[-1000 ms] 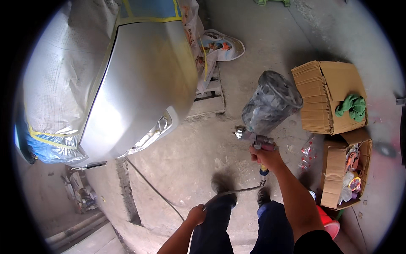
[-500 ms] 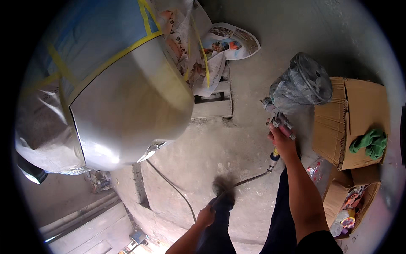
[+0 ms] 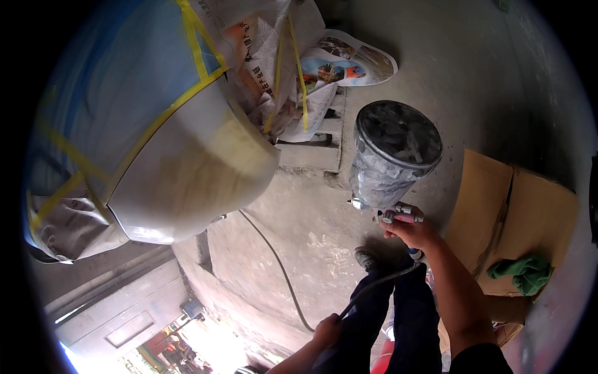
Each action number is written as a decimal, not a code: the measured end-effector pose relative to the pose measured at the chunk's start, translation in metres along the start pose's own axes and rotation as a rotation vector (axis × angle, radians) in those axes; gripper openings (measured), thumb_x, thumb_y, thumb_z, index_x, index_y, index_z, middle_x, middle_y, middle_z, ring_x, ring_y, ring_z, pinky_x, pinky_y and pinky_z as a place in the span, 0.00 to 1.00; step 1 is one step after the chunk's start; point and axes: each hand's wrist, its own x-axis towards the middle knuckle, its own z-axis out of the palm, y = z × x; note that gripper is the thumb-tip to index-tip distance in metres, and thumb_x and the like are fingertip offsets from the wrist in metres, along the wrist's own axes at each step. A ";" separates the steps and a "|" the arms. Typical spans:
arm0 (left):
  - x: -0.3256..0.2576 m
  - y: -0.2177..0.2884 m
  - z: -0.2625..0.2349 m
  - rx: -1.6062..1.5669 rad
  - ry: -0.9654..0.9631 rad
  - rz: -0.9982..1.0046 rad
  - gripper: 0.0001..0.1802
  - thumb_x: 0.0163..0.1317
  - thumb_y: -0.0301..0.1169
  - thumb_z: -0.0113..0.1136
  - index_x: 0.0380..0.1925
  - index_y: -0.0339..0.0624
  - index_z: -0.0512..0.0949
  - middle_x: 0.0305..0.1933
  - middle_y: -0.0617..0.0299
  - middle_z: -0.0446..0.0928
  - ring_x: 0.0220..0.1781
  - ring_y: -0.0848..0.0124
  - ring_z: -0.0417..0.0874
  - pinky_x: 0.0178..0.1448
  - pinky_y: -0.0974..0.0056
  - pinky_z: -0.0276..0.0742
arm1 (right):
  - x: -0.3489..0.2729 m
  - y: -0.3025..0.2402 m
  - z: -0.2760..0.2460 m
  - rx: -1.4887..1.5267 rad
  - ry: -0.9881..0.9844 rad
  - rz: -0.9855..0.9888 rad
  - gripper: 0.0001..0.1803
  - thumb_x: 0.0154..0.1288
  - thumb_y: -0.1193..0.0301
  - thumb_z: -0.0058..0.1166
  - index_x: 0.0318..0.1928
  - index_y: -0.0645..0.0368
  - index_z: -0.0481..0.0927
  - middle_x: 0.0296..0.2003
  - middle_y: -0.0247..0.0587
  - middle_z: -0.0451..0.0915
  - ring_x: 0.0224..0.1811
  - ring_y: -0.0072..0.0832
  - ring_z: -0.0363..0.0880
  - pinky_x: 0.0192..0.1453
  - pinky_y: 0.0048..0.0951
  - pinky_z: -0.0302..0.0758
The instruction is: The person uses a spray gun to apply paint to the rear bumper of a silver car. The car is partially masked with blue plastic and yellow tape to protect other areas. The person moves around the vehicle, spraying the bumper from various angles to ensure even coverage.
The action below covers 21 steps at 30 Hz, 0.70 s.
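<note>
My right hand is wrapped round the handle of a spray gun. A large grey paint cup with a dark, smeared round lid sits on top of the gun, nearly upright. Fingers closed, my left hand grips the thin air hose, which runs to the base of the gun. To the left is a rounded car body panel, pale grey with a yellowish patch. Yellow masking tape edges it. The gun is well apart from the panel, and its trigger is hard to make out.
Newspaper sheets and blue-tinted masking cover the surfaces around the panel. A cardboard box with a green glove or cloth stands at my right. The hose also loops over the concrete floor. A grated drain lies beyond.
The spray gun has swung left and nearer, and its cup has gone from tilted to nearly upright. My left hand, still on the hose, sits farther right and lower. The view has shifted.
</note>
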 end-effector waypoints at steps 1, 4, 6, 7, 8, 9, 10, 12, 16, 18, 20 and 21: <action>0.000 0.007 0.002 -0.022 -0.002 -0.001 0.16 0.62 0.43 0.47 0.37 0.42 0.74 0.38 0.43 0.78 0.45 0.43 0.77 0.48 0.46 0.72 | 0.004 -0.012 -0.006 -0.014 0.022 0.009 0.12 0.60 0.68 0.59 0.41 0.60 0.77 0.26 0.32 0.79 0.26 0.19 0.78 0.30 0.22 0.73; 0.000 0.027 0.007 -0.065 0.000 0.065 0.15 0.61 0.42 0.48 0.37 0.43 0.74 0.39 0.43 0.78 0.45 0.43 0.77 0.47 0.46 0.72 | 0.011 -0.058 -0.026 -0.087 0.084 0.020 0.12 0.61 0.66 0.59 0.42 0.58 0.78 0.25 0.31 0.78 0.25 0.18 0.78 0.27 0.21 0.71; 0.008 0.040 0.014 -0.119 0.031 0.168 0.14 0.62 0.41 0.48 0.36 0.42 0.73 0.39 0.43 0.78 0.45 0.43 0.77 0.47 0.46 0.72 | 0.017 -0.083 -0.038 -0.170 0.107 0.025 0.12 0.61 0.64 0.59 0.42 0.56 0.79 0.24 0.30 0.77 0.24 0.17 0.77 0.26 0.19 0.70; 0.016 0.046 0.018 -0.142 0.053 0.217 0.14 0.62 0.41 0.48 0.36 0.42 0.73 0.38 0.43 0.78 0.45 0.44 0.77 0.47 0.47 0.72 | 0.022 -0.093 -0.044 -0.199 0.094 0.027 0.12 0.61 0.63 0.59 0.42 0.55 0.80 0.23 0.29 0.77 0.24 0.17 0.77 0.26 0.19 0.70; 0.025 0.045 0.031 -0.096 0.026 0.255 0.14 0.62 0.41 0.49 0.36 0.42 0.73 0.38 0.43 0.78 0.45 0.44 0.77 0.47 0.47 0.72 | 0.027 -0.103 -0.050 -0.227 0.080 0.028 0.12 0.61 0.62 0.59 0.41 0.54 0.80 0.23 0.28 0.77 0.24 0.17 0.77 0.26 0.19 0.70; 0.036 0.044 0.044 -0.048 0.004 0.289 0.14 0.62 0.41 0.49 0.36 0.42 0.73 0.38 0.43 0.78 0.46 0.44 0.77 0.48 0.47 0.72 | 0.033 -0.112 -0.055 -0.254 0.064 0.026 0.12 0.61 0.61 0.59 0.41 0.54 0.81 0.22 0.28 0.77 0.24 0.16 0.77 0.26 0.18 0.69; 0.043 0.049 0.051 0.002 -0.021 0.320 0.14 0.62 0.41 0.49 0.36 0.42 0.73 0.38 0.43 0.78 0.46 0.44 0.77 0.48 0.47 0.72 | 0.038 -0.120 -0.056 -0.222 0.032 -0.004 0.13 0.61 0.59 0.59 0.39 0.54 0.81 0.20 0.27 0.76 0.23 0.16 0.75 0.25 0.19 0.68; 0.050 0.072 0.050 0.023 -0.045 0.286 0.14 0.62 0.41 0.49 0.36 0.42 0.73 0.38 0.44 0.77 0.46 0.44 0.77 0.48 0.46 0.72 | 0.066 -0.122 -0.070 -0.298 -0.025 0.044 0.13 0.61 0.58 0.59 0.39 0.54 0.81 0.20 0.26 0.75 0.22 0.15 0.74 0.24 0.20 0.68; 0.052 0.147 0.016 0.009 -0.045 0.118 0.15 0.63 0.43 0.47 0.35 0.42 0.73 0.39 0.44 0.77 0.45 0.45 0.78 0.50 0.44 0.71 | 0.130 -0.113 -0.091 -0.345 -0.085 0.168 0.13 0.59 0.60 0.61 0.36 0.55 0.80 0.20 0.28 0.75 0.20 0.16 0.72 0.24 0.21 0.69; 0.060 0.163 0.013 -0.005 -0.051 0.067 0.16 0.63 0.44 0.47 0.35 0.43 0.73 0.40 0.44 0.77 0.45 0.45 0.78 0.50 0.43 0.70 | 0.159 -0.107 -0.088 -0.330 -0.068 0.181 0.14 0.59 0.60 0.62 0.34 0.58 0.77 0.21 0.29 0.75 0.19 0.17 0.71 0.24 0.22 0.69; 0.072 0.152 0.036 0.072 -0.016 0.150 0.17 0.63 0.45 0.45 0.35 0.43 0.74 0.40 0.45 0.77 0.47 0.45 0.78 0.52 0.40 0.68 | 0.186 -0.098 -0.091 -0.354 -0.063 0.134 0.14 0.60 0.61 0.61 0.36 0.58 0.77 0.22 0.29 0.75 0.19 0.17 0.71 0.24 0.21 0.70; 0.074 0.160 0.031 0.066 -0.029 0.108 0.17 0.63 0.44 0.45 0.35 0.43 0.74 0.41 0.44 0.77 0.47 0.45 0.77 0.52 0.41 0.68 | 0.200 -0.091 -0.093 -0.369 -0.056 0.114 0.14 0.60 0.61 0.61 0.37 0.59 0.77 0.22 0.29 0.75 0.19 0.17 0.71 0.24 0.21 0.70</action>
